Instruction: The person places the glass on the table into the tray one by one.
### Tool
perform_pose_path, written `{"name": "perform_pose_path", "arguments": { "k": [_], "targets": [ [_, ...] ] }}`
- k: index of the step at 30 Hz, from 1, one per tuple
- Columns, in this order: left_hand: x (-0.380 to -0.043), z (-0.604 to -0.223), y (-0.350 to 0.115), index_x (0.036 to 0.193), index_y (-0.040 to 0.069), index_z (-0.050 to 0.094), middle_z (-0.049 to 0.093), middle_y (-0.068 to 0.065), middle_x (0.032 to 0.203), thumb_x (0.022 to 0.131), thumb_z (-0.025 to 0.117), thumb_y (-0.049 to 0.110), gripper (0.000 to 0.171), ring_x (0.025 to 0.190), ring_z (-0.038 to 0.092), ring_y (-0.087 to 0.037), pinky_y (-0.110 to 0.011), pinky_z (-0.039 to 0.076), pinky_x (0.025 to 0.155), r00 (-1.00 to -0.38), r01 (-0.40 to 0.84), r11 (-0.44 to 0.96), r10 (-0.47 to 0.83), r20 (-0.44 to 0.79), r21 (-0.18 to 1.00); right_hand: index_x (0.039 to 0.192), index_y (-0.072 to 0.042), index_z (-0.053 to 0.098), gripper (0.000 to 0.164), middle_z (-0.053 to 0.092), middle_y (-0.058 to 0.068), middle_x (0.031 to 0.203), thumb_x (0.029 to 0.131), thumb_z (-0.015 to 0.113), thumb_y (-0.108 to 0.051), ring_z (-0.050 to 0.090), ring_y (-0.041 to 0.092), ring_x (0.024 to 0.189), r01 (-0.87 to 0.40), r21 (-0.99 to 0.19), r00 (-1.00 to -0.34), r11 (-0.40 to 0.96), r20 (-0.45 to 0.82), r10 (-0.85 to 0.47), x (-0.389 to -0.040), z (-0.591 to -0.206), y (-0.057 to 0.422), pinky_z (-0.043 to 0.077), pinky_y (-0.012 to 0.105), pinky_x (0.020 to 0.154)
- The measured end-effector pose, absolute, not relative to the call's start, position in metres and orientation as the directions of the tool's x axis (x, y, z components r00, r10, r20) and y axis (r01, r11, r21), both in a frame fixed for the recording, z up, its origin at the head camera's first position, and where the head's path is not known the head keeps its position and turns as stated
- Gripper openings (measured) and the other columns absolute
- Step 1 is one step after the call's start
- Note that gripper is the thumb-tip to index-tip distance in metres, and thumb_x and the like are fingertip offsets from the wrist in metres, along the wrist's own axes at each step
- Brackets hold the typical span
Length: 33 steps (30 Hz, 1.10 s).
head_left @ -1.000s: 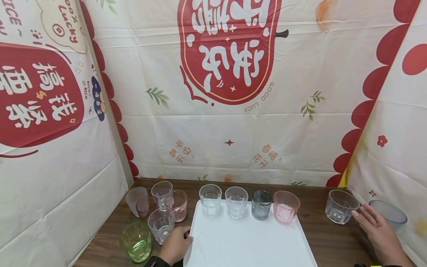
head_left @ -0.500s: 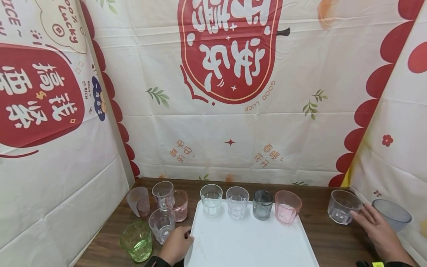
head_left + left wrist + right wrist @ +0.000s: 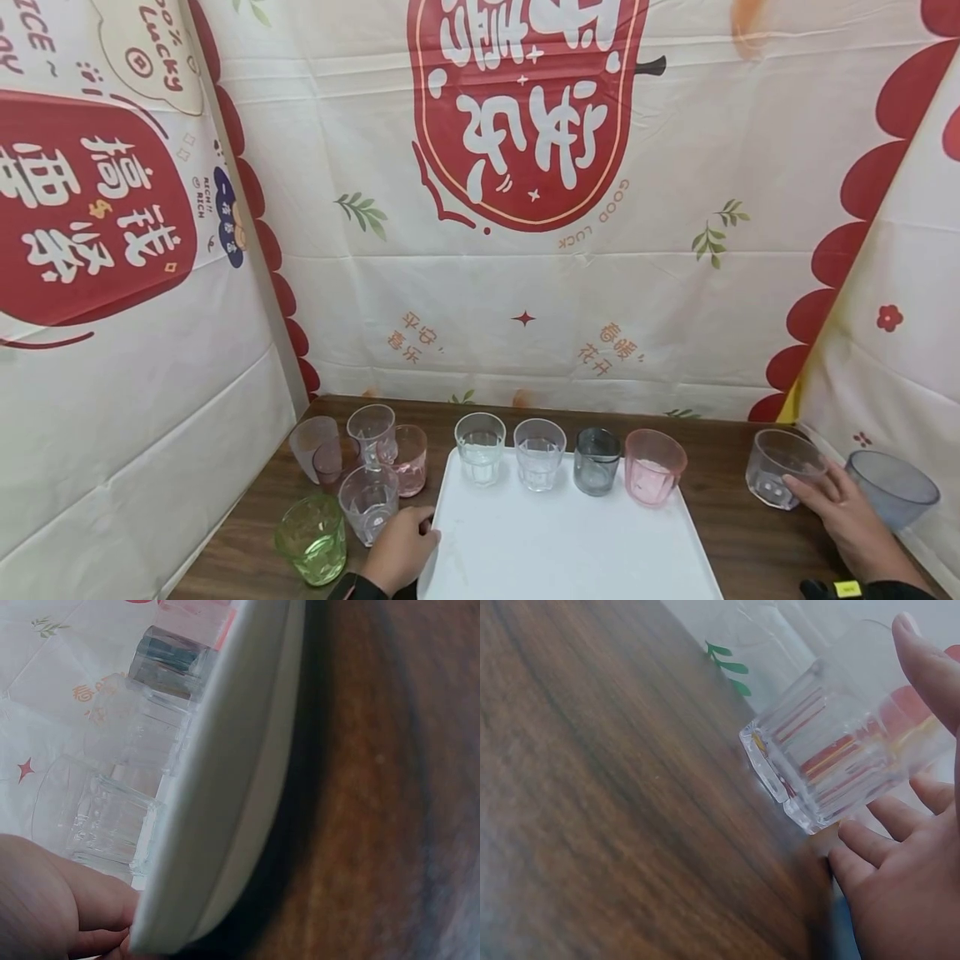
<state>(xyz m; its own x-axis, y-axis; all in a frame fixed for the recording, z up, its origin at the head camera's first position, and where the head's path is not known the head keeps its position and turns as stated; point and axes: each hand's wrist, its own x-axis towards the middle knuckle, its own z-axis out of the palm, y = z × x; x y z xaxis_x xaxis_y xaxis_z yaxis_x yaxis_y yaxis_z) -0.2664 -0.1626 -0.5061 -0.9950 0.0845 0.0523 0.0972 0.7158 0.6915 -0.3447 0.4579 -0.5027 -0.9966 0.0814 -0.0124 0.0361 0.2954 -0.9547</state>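
My left hand (image 3: 401, 546) grips the left edge of a white tray (image 3: 555, 554); in the left wrist view its fingers (image 3: 105, 907) meet the tray's rim. At the right, my right hand (image 3: 843, 508) is around the right side of a clear glass tumbler (image 3: 776, 471), thumb in front and fingers behind. The right wrist view shows those fingers (image 3: 889, 821) fairly straight and spread beside the tumbler (image 3: 825, 750), the thumb apart from it. Along the tray's far edge stand two clear tumblers (image 3: 480, 454), a grey one (image 3: 597, 467) and a pink one (image 3: 655, 471).
Left of the tray on the brown table (image 3: 240, 533) stand a green tumbler (image 3: 313, 542), a clear one (image 3: 369, 508), a pink one (image 3: 410, 467) and others behind. A bluish bowl-shaped glass (image 3: 892, 492) stands right of my right hand. Printed cloth (image 3: 480, 283) walls the back and sides.
My right hand's fingers and thumb have come further round the clear tumbler at the right. My left hand stays at the tray's edge. The view has shifted slightly.
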Motion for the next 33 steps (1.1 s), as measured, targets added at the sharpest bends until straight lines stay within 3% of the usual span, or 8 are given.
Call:
{"name": "perform_pose_path", "arguments": {
  "k": [5,10,13,16,23,26,30,33],
  "targets": [
    [-0.265,-0.506,-0.164,0.077,0.011,0.057,0.040,0.004,0.066,0.090,0.065,0.008,0.016,0.057,0.033,-0.012,-0.028,0.026,0.056,-0.994,0.106,0.715,0.085,0.065,0.691,0.154,-0.026,-0.029,0.094,-0.018,0.015,0.166,0.105,0.050,-0.039,0.017,-0.021,0.132,0.038,-0.968,-0.998,0.248,-0.023,0.064,-0.351,-0.503,0.456,0.008,0.006,0.107],
    [-0.266,-0.507,-0.163,0.075,0.013,0.055,0.040,0.004,0.066,0.090,0.065,0.008,0.019,0.056,0.033,-0.012,-0.028,0.027,0.056,-0.994,0.108,0.720,0.081,0.072,0.685,0.153,-0.026,-0.030,0.097,-0.019,0.026,0.162,0.103,0.051,-0.045,-0.014,0.025,0.152,0.066,-0.957,-0.994,0.282,-0.039,0.097,-0.360,-0.500,0.452,0.000,0.014,0.113],
    [-0.266,-0.506,-0.163,0.081,0.010,0.061,0.042,0.004,0.067,0.090,0.066,0.009,0.011,0.057,0.035,-0.012,-0.028,0.028,0.057,-0.995,0.104,0.719,0.076,0.071,0.687,0.155,-0.024,-0.028,0.098,-0.016,0.026,0.164,0.103,0.053,-0.044,0.011,0.011,0.152,0.064,-0.952,-0.994,0.298,-0.034,0.107,-0.363,-0.501,0.451,0.013,0.008,0.108],
    [-0.265,-0.505,-0.164,0.087,0.007,0.065,0.044,0.004,0.068,0.090,0.066,0.010,0.004,0.058,0.038,-0.011,-0.028,0.029,0.057,-0.994,0.106,0.717,0.073,0.077,0.689,0.158,-0.021,-0.024,0.098,-0.007,0.024,0.166,0.102,0.056,-0.040,0.037,-0.015,0.119,0.034,-0.949,-0.993,0.315,0.004,0.120,-0.365,-0.503,0.448,0.030,0.004,0.094],
    [-0.263,-0.506,-0.163,0.082,0.013,0.061,0.042,0.005,0.067,0.089,0.064,0.008,0.009,0.056,0.036,-0.010,-0.027,0.028,0.056,-0.992,0.130,0.709,0.086,0.098,0.693,0.163,-0.019,-0.005,0.095,0.027,0.021,0.151,0.099,0.065,-0.022,0.039,-0.020,0.096,-0.097,-0.968,-0.981,0.232,0.132,0.140,-0.372,-0.506,0.442,0.041,0.006,0.074],
    [-0.263,-0.506,-0.162,0.081,0.013,0.061,0.041,0.005,0.066,0.088,0.064,0.008,0.009,0.056,0.036,-0.010,-0.028,0.027,0.055,-0.992,0.125,0.714,0.080,0.097,0.689,0.163,-0.016,0.007,0.092,0.045,0.000,0.128,0.095,0.070,-0.016,0.043,-0.018,0.096,-0.151,-0.964,-0.965,0.217,0.192,0.181,-0.376,-0.509,0.439,0.043,0.006,0.074],
    [-0.263,-0.505,-0.162,0.081,0.011,0.062,0.042,0.005,0.066,0.089,0.064,0.009,0.008,0.056,0.036,-0.010,-0.028,0.028,0.056,-0.992,0.126,0.714,0.078,0.100,0.688,0.162,-0.013,0.013,0.091,0.044,-0.018,0.115,0.093,0.072,-0.013,0.046,-0.019,0.092,-0.167,-0.958,-0.954,0.234,0.217,0.207,-0.377,-0.510,0.437,0.043,0.006,0.073],
    [-0.263,-0.506,-0.162,0.083,0.010,0.063,0.042,0.005,0.066,0.089,0.064,0.009,0.007,0.056,0.036,-0.011,-0.028,0.028,0.056,-0.993,0.117,0.712,0.077,0.088,0.692,0.163,-0.011,0.001,0.099,0.045,-0.004,0.121,0.094,0.072,-0.021,0.041,-0.020,0.091,-0.104,-0.953,-0.963,0.283,0.168,0.209,-0.377,-0.506,0.433,0.042,0.006,0.072]
  ]
}}
